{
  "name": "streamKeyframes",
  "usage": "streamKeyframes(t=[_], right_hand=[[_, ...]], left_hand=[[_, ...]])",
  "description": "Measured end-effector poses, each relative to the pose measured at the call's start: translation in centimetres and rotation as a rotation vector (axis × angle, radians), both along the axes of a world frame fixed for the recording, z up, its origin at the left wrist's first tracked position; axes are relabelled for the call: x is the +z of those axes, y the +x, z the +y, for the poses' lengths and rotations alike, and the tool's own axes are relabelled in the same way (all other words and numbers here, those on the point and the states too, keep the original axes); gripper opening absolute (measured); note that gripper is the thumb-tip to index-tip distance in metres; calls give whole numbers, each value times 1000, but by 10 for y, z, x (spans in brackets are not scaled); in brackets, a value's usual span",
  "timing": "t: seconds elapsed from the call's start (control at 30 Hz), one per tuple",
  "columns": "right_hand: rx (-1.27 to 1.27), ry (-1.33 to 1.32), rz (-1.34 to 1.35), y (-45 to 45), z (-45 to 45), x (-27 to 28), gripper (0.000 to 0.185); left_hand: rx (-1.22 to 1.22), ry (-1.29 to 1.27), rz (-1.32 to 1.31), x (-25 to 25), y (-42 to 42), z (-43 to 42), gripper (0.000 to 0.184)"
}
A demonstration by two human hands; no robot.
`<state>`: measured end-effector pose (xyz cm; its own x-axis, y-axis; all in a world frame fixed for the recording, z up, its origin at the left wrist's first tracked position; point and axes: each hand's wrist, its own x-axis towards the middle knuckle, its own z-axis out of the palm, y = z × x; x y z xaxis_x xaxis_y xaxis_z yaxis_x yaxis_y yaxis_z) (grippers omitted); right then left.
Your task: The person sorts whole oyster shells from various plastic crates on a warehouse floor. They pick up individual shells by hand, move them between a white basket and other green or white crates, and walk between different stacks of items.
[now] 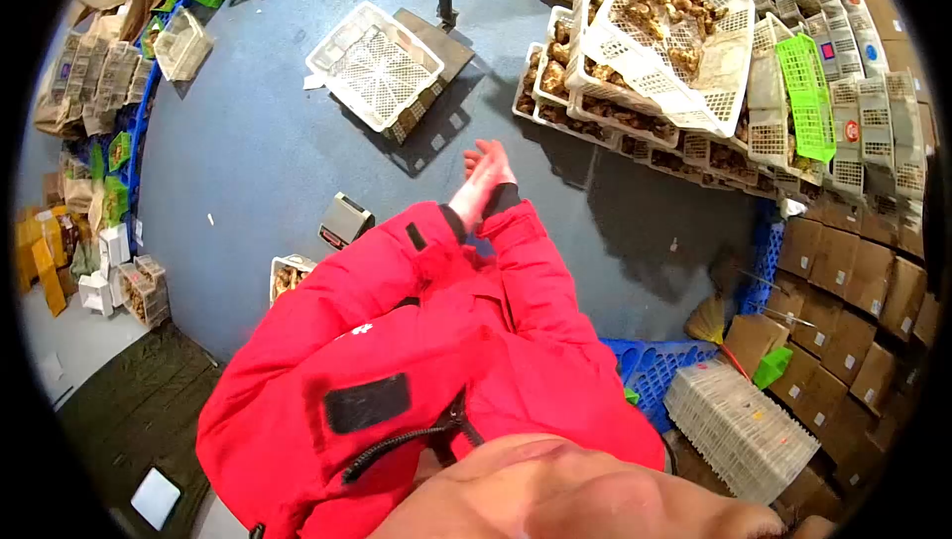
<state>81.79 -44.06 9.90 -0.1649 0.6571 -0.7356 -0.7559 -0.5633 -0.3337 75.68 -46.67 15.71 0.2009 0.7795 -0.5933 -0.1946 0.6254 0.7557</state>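
My left hand (470, 202) and my right hand (500, 167) meet in front of my red jacket, one laid against the other. Some stretched fingers show at the far side; part of the left hand's fingers is hidden in the overlap. No object is visible between them. Beyond the hands, a white plastic crate (382, 68) sits on a dark scale platform (451, 48) with an upright post. To the right stand stacked white crates full of brown mushrooms (659, 3), the top one tilted.
A small grey device (346, 221) and a white basket of mushrooms (288, 276) are on the blue floor at left. Cardboard boxes (843, 271), a blue pallet (659, 375), a broom (706, 319) and stacked clear baskets (739, 430) line the right. A green basket (805, 98) stands among the crates.
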Motion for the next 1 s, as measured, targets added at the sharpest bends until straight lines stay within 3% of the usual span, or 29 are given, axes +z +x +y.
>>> streamKeyframes(t=[0.03,0.13,0.23,0.33,0.37,0.43,0.47,0.5,0.57,0.63,0.7,0.77,0.83,0.87,0.9,1.0], right_hand=[[17,38,-54,-6,6,-9,45],[126,141,115,-33,22,-49,43],[380,77,270,-77,59,-37,42],[622,247,251,-123,86,-13,45],[531,119,349,-148,91,-22,37],[580,-72,613,-169,96,16,29],[616,-193,889,-186,98,11,27],[535,-583,1375,-202,103,13,27],[683,-53,462,-234,101,6,26],[805,30,421,-261,107,-2,29],[874,104,380,-300,117,-11,32],[964,7,460,-346,132,-32,28],[1016,-32,449,-399,140,-59,27],[1045,-67,435,-420,143,-39,27],[1124,-43,170,-441,149,-17,30],[1158,-33,375,-496,151,-37,33]], left_hand=[[174,-199,-380,-25,-16,8,42],[146,-131,-571,-13,-70,19,50],[274,-66,-624,-14,-119,37,55],[534,34,-565,-3,-159,45,58],[657,6,-561,5,-173,45,55],[780,68,-669,9,-203,43,52],[853,66,-722,2,-219,40,50],[928,38,-701,4,-223,44,51],[951,64,-719,14,-247,46,52],[921,138,-623,24,-267,54,51],[964,39,-507,30,-299,66,48],[950,100,-621,7,-345,71,42],[979,46,-564,-5,-391,77,36],[1012,76,-594,-5,-413,78,36],[1037,98,-609,-4,-433,79,37],[1116,12,-510,12,-485,82,39]])
